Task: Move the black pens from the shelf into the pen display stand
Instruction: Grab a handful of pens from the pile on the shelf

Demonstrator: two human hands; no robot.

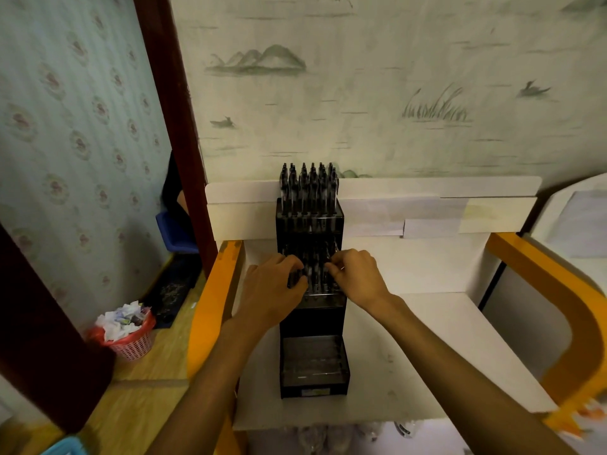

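Front tier of stand: the lowest tray of the black pen display stand holds no pens; it sits nearest the viewer on the white shelf.
Left hand: left hand is at the middle tier, fingers curled round a small bunch of black pens, gripping them at the stand's left side.
Right hand: right hand is at the same tier on the right, fingertips pinching the top of a single pen; the pen itself is too dark and small to make out clearly.
Middle tier: several pens stand upright in its holes between the two hands.
Back tier: a full cluster of upright pens fills the top rows, against the white back panel.
Shelf frame: orange side rails flank the white shelf.
Floor, left: red basket stuffed with crumpled paper, on wooden flooring.
Wall behind: pale wallpaper with painted hills, reeds and birds.
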